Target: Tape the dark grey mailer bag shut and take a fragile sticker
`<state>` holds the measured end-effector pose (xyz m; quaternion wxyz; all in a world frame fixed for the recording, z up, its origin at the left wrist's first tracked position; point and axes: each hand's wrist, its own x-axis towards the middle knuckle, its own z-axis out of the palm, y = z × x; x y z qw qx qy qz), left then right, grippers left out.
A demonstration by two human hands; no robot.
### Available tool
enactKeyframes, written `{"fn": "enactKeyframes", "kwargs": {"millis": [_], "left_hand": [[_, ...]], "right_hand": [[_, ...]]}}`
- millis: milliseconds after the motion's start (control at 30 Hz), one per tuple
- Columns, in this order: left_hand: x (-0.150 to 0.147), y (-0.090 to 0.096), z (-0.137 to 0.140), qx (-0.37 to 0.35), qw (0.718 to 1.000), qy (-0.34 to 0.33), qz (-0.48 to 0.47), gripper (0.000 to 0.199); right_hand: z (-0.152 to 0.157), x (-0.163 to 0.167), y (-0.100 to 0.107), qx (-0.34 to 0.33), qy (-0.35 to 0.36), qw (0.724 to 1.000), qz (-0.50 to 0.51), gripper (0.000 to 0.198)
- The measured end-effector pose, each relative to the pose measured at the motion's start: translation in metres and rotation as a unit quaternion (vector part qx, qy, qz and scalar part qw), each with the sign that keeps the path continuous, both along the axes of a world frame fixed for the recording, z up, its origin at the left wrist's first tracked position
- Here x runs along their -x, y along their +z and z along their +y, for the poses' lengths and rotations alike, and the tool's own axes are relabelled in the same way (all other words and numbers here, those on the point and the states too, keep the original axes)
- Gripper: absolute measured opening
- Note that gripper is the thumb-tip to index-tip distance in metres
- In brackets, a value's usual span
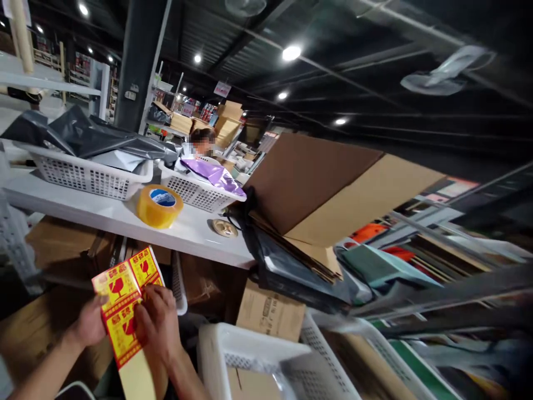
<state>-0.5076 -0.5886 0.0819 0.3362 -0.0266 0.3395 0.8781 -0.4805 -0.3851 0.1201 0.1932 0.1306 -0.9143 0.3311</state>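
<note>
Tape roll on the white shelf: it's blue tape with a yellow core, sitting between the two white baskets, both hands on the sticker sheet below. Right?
Not quite. In the head view the tape roll is yellow with a blue label in its core, not the other way round. The rest holds: it sits on the white shelf between the two white baskets, and the left hand and right hand both hold the sticker sheet.

We are in a packing warehouse: flattened cardboard boxes [333,189] lean by a white shelf [125,219] holding a roll of packing tape [160,206] and white plastic baskets [83,175] of grey mailer bags [83,136], under a dark ceiling with industrial lamps [291,53].
</note>
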Motion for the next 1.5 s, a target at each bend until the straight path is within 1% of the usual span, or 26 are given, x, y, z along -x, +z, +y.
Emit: {"fn": "enactKeyframes", "kwargs": {"millis": [100,167,300,467,533,633,700,767,900,967,1067,1233,1367,1500], "left_hand": [[0.006,0.017,0.012,-0.024,0.999,-0.008,-0.041,0.07],[0.006,0.021,0.024,-0.031,0.998,-0.001,-0.048,0.065],[0.002,0.021,0.04,-0.025,0.999,0.001,-0.04,0.06],[0.0,0.021,0.05,-0.006,0.998,-0.038,-0.056,0.062],[0.0,0.024,0.055,-0.006,0.997,-0.045,-0.067,0.059],[-0.001,0.027,0.063,-0.028,0.995,-0.046,-0.079,0.054],[-0.001,0.026,0.066,-0.039,0.994,-0.04,-0.09,0.049],[-0.001,0.024,0.065,-0.037,0.995,-0.028,-0.091,0.044],[0.0,0.02,0.056,-0.016,0.997,-0.024,-0.068,0.043],[-0.001,0.02,0.053,-0.012,0.997,-0.032,-0.076,0.046],[-0.003,0.023,0.053,-0.013,0.994,-0.028,-0.103,0.049],[-0.009,0.035,0.056,0.014,0.993,0.005,-0.121,0.049],[-0.01,0.04,0.056,-0.017,0.989,0.005,-0.15,0.044],[-0.009,0.044,0.057,-0.027,0.985,-0.003,-0.172,0.047]], "right_hand": [[0.008,-0.006,0.0,-0.012,0.007,1.0,0.0,0.029],[0.015,-0.007,0.002,-0.026,0.007,0.999,0.018,0.025],[0.032,-0.01,0.008,-0.037,-0.001,0.999,0.034,0.016],[0.041,-0.019,0.008,-0.066,-0.02,0.996,0.047,0.011],[0.043,-0.022,0.004,-0.091,-0.034,0.993,0.071,0.011],[0.045,-0.025,-0.006,-0.158,-0.061,0.98,0.108,0.011],[0.045,-0.026,-0.011,-0.183,-0.069,0.974,0.115,0.013],[0.044,-0.026,-0.014,-0.167,-0.072,0.976,0.116,0.015],[0.04,-0.026,-0.013,-0.075,-0.075,0.991,0.082,0.02],[0.038,-0.026,-0.011,-0.056,-0.072,0.994,0.06,0.016],[0.036,-0.027,-0.011,-0.062,-0.074,0.993,0.062,0.011],[0.036,-0.031,-0.016,-0.076,-0.085,0.989,0.094,0.009],[0.035,-0.033,-0.018,-0.093,-0.082,0.985,0.121,0.011],[0.037,-0.034,-0.018,-0.09,-0.069,0.986,0.123,0.009]]}}
